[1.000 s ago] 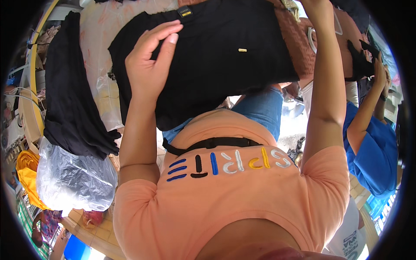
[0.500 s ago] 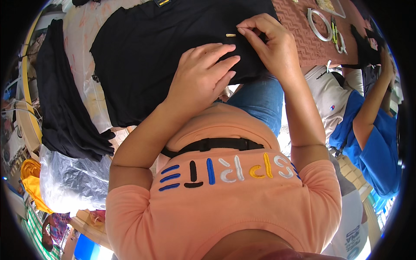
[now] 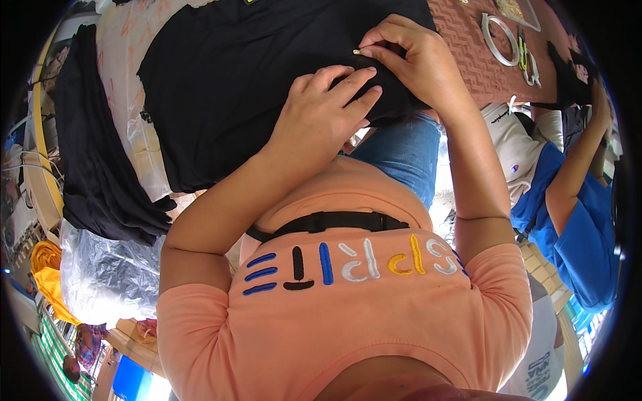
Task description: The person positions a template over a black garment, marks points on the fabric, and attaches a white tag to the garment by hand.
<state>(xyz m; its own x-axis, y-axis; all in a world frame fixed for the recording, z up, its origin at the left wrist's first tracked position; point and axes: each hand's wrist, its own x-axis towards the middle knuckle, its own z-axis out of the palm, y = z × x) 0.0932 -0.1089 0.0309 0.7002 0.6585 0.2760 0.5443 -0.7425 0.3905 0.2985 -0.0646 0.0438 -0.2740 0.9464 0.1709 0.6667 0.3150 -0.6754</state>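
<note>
A black garment (image 3: pixel 221 80) lies spread on the table in front of me. My left hand (image 3: pixel 328 107) rests on it with fingers stretched out and apart, holding nothing. My right hand (image 3: pixel 408 57) is just beyond and to the right, its thumb and forefinger pinched on a small gold-coloured metal tag (image 3: pixel 356 51) at the cloth's surface. Part of the tag is hidden under those fingertips. Whether it is fixed to the cloth I cannot tell.
To the right, a brown textured cover (image 3: pixel 461 40) bears a white tape coil (image 3: pixel 491 47) and yellow-green thread snips (image 3: pixel 522 50). Folded black cloth (image 3: pixel 90 147) lies at the left, above a clear plastic bag (image 3: pixel 110 274). A co-worker in blue (image 3: pixel 578 234) is at the right.
My right thumb and forefinger have moved left onto the gold-coloured tag, which lay uncovered before. My left hand has shifted slightly to the right on the cloth.
</note>
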